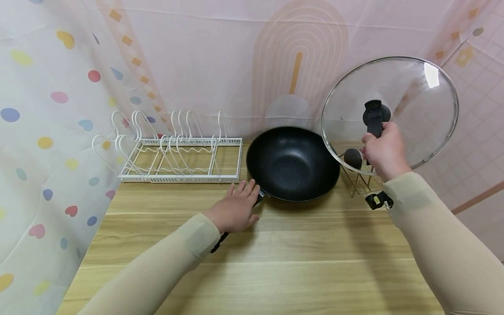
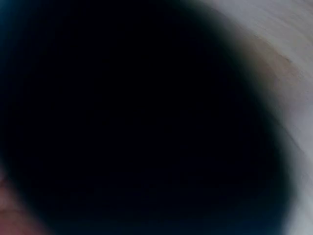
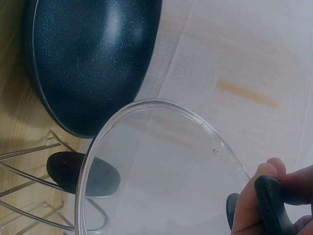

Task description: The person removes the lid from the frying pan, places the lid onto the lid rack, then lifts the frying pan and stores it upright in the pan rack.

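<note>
My right hand (image 1: 387,151) grips the black handle (image 1: 374,117) of a large clear glass lid (image 1: 421,105). This lid stands steeply tilted above the table at the right, its metal rim overlapping a gold wire rack in view. On the table sits a black wok (image 1: 293,164), its inside facing up. Spread, mostly straight fingers of my left hand (image 1: 235,209) rest over the wok's handle (image 1: 257,200), covering most of it. A blurred black shape (image 2: 146,122) fills most of the left wrist view.
Left of the wok stands a white wire dish rack (image 1: 181,178) with upright loops. The gold wire rack (image 1: 358,183) is behind the lid's lower edge, with a dark rounded object (image 3: 63,169) at it. A patterned curtain (image 1: 220,57) hangs behind the wooden table (image 1: 307,271).
</note>
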`<state>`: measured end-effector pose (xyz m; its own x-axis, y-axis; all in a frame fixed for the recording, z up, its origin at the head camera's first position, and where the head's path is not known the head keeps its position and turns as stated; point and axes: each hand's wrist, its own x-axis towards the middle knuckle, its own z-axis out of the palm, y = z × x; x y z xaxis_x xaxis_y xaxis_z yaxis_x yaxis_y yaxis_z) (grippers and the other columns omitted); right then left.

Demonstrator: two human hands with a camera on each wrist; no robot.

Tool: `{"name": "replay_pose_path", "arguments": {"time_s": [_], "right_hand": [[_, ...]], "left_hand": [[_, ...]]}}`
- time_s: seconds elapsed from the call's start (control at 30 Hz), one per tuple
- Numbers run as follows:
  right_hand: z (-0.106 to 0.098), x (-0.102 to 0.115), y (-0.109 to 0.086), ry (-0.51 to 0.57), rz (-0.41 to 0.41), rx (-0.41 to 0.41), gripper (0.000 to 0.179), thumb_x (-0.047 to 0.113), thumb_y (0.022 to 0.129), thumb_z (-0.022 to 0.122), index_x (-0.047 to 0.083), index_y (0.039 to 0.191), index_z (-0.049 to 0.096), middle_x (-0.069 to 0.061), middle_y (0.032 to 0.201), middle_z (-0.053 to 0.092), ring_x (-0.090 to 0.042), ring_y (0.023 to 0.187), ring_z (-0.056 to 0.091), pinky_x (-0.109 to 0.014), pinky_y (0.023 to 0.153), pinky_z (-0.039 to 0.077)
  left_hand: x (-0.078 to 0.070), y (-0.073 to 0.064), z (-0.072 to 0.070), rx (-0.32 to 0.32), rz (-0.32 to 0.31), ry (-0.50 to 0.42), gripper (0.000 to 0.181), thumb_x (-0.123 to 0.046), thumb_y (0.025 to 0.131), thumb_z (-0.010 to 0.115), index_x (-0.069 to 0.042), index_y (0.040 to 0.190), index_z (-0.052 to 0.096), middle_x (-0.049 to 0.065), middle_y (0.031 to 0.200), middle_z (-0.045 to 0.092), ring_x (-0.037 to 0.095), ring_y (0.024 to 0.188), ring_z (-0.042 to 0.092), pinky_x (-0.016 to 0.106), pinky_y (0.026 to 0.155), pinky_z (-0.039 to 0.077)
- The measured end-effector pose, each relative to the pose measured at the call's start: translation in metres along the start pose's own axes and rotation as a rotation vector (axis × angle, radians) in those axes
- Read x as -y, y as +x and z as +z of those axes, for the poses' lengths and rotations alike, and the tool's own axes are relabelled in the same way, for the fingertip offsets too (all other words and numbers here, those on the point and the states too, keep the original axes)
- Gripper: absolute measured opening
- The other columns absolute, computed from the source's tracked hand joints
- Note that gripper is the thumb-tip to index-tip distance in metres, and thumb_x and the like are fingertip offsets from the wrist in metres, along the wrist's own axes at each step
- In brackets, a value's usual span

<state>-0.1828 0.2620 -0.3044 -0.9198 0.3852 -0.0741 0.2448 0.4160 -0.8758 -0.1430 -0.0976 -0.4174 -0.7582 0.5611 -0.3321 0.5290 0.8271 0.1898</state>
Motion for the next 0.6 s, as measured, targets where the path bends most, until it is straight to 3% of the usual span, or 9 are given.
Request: {"name": "replay_pose_path", "arguments": {"time_s": [0.6], "right_hand": [[-0.011, -0.005, 0.001, 0.015, 0.032, -0.026, 0.057, 0.012, 0.107, 0.043, 0.002, 0.157, 0.020, -0.009, 0.117, 0.049, -0.008, 0.066, 0.057, -0.024, 0.061, 0.052]], "left_hand": [[-0.002, -0.003, -0.026, 0.020, 0.053, 0.019, 0.083, -0.050, 0.108, 0.053, -0.006, 0.168, 0.018, 0.017, 0.177, 0.009, 0.039, 0.164, 0.011, 0.060, 0.131, 0.015]]}}
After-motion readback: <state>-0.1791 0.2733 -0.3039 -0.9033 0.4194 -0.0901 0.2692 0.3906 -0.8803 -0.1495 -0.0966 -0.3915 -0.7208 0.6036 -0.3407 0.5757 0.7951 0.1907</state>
